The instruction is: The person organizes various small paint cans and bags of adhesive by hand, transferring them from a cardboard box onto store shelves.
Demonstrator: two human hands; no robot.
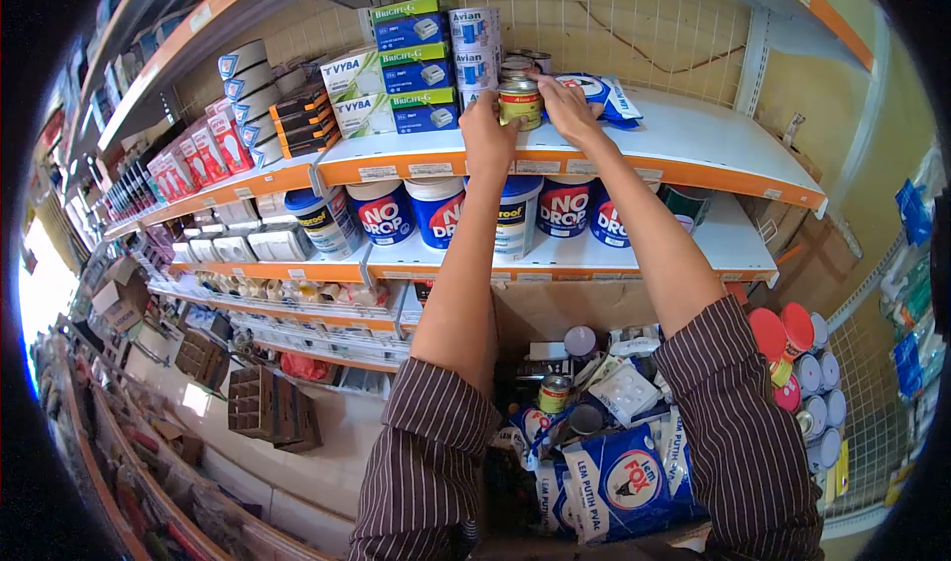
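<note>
On the white upper shelf (693,130), a small yellow can (520,105) with a metal lid stands between my two hands. My left hand (485,135) is closed against its left side, thumb across the front. From the right, my right hand (572,113) presses its fingers to the can's side near the lid; part of its grip is hidden. More small cans (523,64) stand right behind. Left of them rise stacked white Avian cans (475,31) and blue-and-green Bright-G boxes (416,71). Blue-and-white plastic packs (622,101) lie beside my right hand.
Below, No Drop tubs (379,212) line the lower shelf. Beneath my arms a carton (565,308) holds Lem Fox packs (629,477), another yellow can (554,395) and mixed goods. Red and white-lidded cans (807,373) stand at right. Wooden crates (263,403) sit on the aisle floor.
</note>
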